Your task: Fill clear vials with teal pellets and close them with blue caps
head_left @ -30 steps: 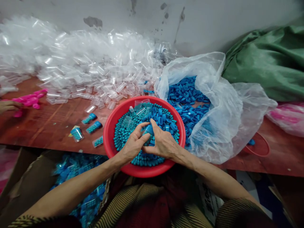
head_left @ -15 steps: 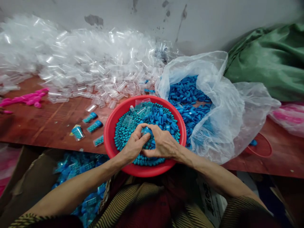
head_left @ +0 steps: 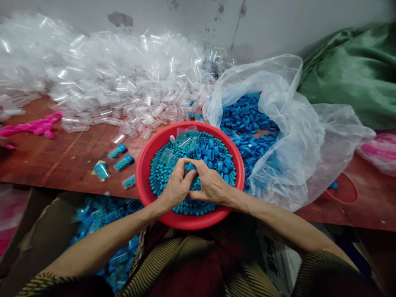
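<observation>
Both of my hands are over a red basin (head_left: 142, 181), their fingers curled together. Between my left hand (head_left: 177, 186) and my right hand (head_left: 213, 185) is a small blue-capped container (head_left: 189, 167), mostly hidden by the fingers. My thumbs bear on it from the near side. Under the hands, the basin holds turquoise beads (head_left: 161, 171), blue plastic caps (head_left: 213, 150) and a few clear tubes (head_left: 185, 143). Left of the basin lie several filled containers (head_left: 123, 163), clear with blue caps and beads inside.
Clear empty tubes (head_left: 123, 78) are heaped along the wall. An open plastic bag (head_left: 287, 156) with blue caps (head_left: 247, 119) lies right of the basin, before a green sack (head_left: 352, 78). Pink plastic pieces (head_left: 34, 127) lie left. Below the table edge sits a carton (head_left: 40, 235) of filled containers.
My fingers have shifted slightly around the blue-capped container, and less of it shows now. The view has moved a little; the things on the table stay put.
</observation>
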{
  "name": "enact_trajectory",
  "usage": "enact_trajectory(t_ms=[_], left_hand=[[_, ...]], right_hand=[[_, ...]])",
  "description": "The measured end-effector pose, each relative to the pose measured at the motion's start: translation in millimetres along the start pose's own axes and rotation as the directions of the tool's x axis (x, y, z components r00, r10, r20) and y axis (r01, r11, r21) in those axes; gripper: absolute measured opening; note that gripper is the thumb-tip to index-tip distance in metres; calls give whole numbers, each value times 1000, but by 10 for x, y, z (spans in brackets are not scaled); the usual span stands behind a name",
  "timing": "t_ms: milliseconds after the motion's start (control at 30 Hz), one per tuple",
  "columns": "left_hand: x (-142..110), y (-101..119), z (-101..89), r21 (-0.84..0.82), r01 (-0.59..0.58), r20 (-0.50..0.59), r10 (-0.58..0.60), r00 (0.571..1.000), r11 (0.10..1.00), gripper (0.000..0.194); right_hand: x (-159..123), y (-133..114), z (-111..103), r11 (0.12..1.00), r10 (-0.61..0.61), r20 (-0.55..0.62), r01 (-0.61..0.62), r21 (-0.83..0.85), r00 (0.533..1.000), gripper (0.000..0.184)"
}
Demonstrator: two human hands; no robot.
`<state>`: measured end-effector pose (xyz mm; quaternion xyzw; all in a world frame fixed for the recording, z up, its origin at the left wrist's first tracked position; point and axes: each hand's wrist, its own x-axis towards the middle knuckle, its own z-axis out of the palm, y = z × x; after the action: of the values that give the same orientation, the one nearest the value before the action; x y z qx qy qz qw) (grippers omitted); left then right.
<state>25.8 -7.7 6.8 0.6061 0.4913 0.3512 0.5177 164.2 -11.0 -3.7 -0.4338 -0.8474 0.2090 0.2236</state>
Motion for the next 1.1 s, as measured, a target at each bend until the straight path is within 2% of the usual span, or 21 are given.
enact_trajectory(t_ms=[100, 133, 200, 233, 267, 333, 400, 467, 533, 567, 633, 700, 800, 900, 1000, 1100], left_hand=[[-21, 58, -294, 172, -51, -38, 59, 998, 984, 25], [-42, 72, -443, 236, -51, -84, 73, 994, 970, 28], [-91, 79, -786, 418, -9, -228, 114, 967, 908, 32], [-113, 68, -959, 513, 31, -279, 133, 951, 858, 33], [-130, 48, -1118, 603, 117, -347, 127, 929, 789, 35], [-142, -12, -1357, 750, 304, -415, 61, 908, 587, 40], [-128, -75, -1452, 838, 374, -429, 57, 902, 397, 44], [-97, -111, -1403, 888, 327, -391, 155, 907, 323, 44], [-55, -106, -1256, 905, 231, -331, 252, 909, 357, 39], [-32, -91, -1167, 900, 175, -293, 259, 920, 399, 37], [20, -58, -1000, 863, 78, -202, 201, 959, 499, 33], [76, -46, -880, 806, 28, -113, 107, 988, 591, 32], [158, -102, -801, 728, 4, -13, 8, 1000, 685, 31], [219, -207, -765, 664, 28, 48, -80, 996, 747, 29], [245, -284, -691, 557, 144, 69, -218, 973, 818, 30], [252, -297, -575, 365, 349, 160, -427, 890, 863, 36]], right_hand=[[37, 13, -75, 1000, 16, 103, -17, 16, 995, 86], [40, 30, -100, 999, 36, 132, -36, -5, 991, 84], [32, 79, -145, 995, 87, 186, -77, -60, 979, 69], [26, 106, -165, 992, 107, 216, -89, -90, 971, 58], [23, 129, -183, 988, 121, 249, -92, -123, 961, 47], [39, 158, -209, 978, 139, 314, -80, -195, 939, 33], [100, 160, -217, 960, 158, 353, -61, -272, 922, 27], [206, 141, -195, 940, 168, 365, -37, -339, 916, 24], [335, 112, -131, 924, 148, 373, 6, -382, 916, 24], [400, 96, -84, 918, 128, 385, 37, -394, 914, 24], [515, 73, 30, 909, 94, 436, 102, -404, 895, 25], [598, 73, 140, 906, 81, 487, 140, -400, 870, 26], [660, 144, 222, 929, 123, 518, 85, -360, 847, 23], [654, 269, 190, 949, 181, 528, -5, -316, 830, 33], [603, 369, 109, 959, 195, 512, -52, -280, 837, 31], [544, 396, 45, 975, 211, 442, -156, -159, 872, 19]])
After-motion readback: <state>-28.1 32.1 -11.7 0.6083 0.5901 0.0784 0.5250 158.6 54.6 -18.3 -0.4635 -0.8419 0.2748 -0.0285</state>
